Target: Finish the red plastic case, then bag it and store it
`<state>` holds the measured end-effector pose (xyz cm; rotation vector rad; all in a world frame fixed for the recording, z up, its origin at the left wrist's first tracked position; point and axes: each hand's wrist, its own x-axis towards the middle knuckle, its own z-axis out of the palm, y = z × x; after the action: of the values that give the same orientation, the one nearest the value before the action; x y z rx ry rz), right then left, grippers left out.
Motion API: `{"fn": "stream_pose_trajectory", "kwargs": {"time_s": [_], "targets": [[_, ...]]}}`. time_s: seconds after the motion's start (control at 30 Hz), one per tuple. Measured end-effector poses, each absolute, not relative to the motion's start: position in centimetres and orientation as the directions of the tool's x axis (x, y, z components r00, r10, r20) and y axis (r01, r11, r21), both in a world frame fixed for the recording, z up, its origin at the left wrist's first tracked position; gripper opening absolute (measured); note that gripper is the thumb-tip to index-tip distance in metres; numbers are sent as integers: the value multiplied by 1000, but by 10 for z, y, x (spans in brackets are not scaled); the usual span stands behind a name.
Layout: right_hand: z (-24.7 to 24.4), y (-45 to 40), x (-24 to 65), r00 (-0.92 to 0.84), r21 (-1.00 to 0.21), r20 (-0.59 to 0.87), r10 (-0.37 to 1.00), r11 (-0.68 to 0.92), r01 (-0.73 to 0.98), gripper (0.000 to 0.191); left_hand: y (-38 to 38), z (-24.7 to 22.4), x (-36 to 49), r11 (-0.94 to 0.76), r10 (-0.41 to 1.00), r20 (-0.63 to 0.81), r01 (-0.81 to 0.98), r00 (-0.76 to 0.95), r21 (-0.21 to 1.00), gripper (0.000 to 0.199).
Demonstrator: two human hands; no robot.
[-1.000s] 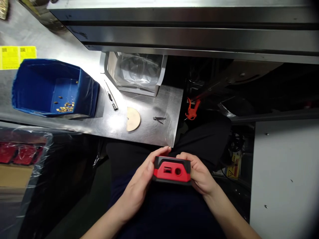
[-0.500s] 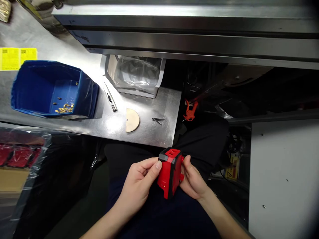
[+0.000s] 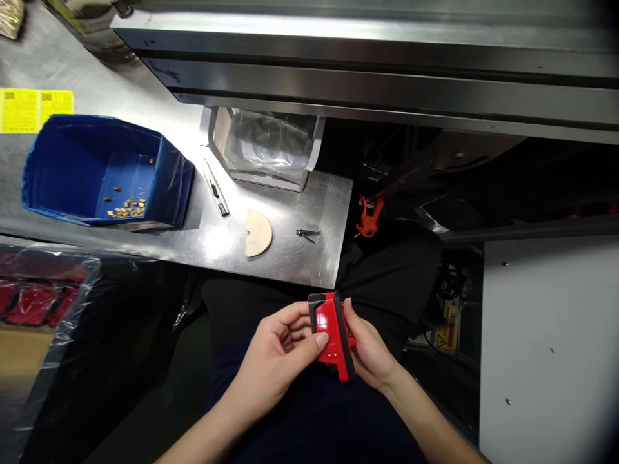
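Observation:
Over my lap I hold a red and black plastic housing (image 3: 327,322) between both hands. My left hand (image 3: 285,348) grips its left side, the thumb pressed on the red face near two small brass-coloured dots. On the other side my right hand (image 3: 370,348) closes round the back, its thumb along the upper edge and its other fingers mostly hidden. Beyond the housing, on the metal bench (image 3: 290,264), lie small nippers (image 3: 307,234), a pale half-round disc (image 3: 258,233) and a utility knife (image 3: 215,189).
A blue bin (image 3: 174,180) with small brass parts stands on the left of the bench. Behind the disc is a grey bin (image 3: 271,180) with clear plastic bags. An orange air gun (image 3: 369,216) hangs past the bench's right end. Wrapped red parts (image 3: 36,303) lie at far left.
The housing has turned in my hands, so its red side face shows more and its top less. My left thumb has slid lower onto that face.

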<state>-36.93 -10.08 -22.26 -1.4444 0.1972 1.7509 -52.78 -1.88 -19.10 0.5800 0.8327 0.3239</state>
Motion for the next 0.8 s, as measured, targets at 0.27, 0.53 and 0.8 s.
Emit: {"fn": "stream_pose_trajectory", "kwargs": {"time_s": [0.27, 0.53, 0.8], "targets": [[-225, -108, -371, 82, -525, -838, 540, -754, -394, 72, -20, -197, -531, 801, 526, -646, -67, 553, 595, 34], [-230, -100, -375, 53, -479, -859, 510, -762, -436, 74, -21, -202, -534, 795, 542, -679, -40, 495, 606, 35], [-234, -98, -379, 100, -471, -873, 478, -772, -427, 78, -20, -205, -534, 770, 564, -642, -51, 519, 636, 30]]}}
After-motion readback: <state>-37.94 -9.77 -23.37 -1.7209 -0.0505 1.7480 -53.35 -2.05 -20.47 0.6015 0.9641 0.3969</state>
